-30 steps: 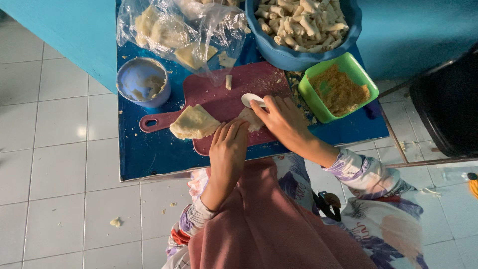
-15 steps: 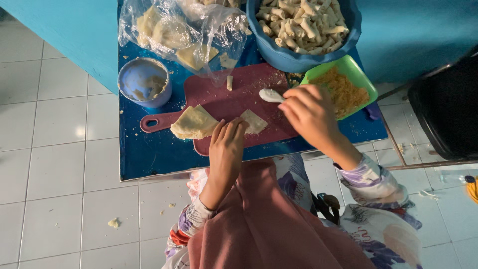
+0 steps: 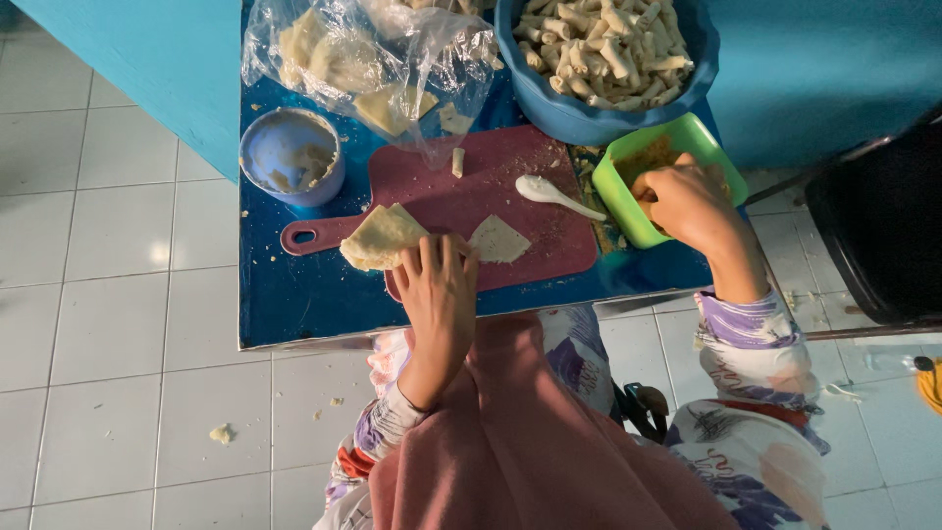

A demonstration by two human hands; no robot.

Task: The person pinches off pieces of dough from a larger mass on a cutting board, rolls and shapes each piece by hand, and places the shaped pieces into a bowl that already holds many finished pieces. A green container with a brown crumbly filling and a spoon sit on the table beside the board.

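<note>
My left hand [image 3: 439, 285] lies flat on the near edge of a dark red cutting board [image 3: 461, 201], fingertips between a stack of pale wrapper sheets [image 3: 378, 238] and a single triangular sheet [image 3: 498, 240]. My right hand [image 3: 690, 201] reaches into a green square tub [image 3: 613, 191] of brown filling, fingers bunched in the filling; what they hold is hidden. A white spoon [image 3: 551, 194] rests on the board, its handle pointing toward the tub.
A big blue bowl [image 3: 564, 108] piled with rolled pieces stands at the back. A clear plastic bag [image 3: 363, 64] of wrappers and a small blue cup [image 3: 290, 157] sit on the blue table [image 3: 294, 294]. Black chair [image 3: 878, 226] at right.
My right hand let go of the white spoon on the board and moved right into the green tub. My left hand stayed at the board's near edge.
</note>
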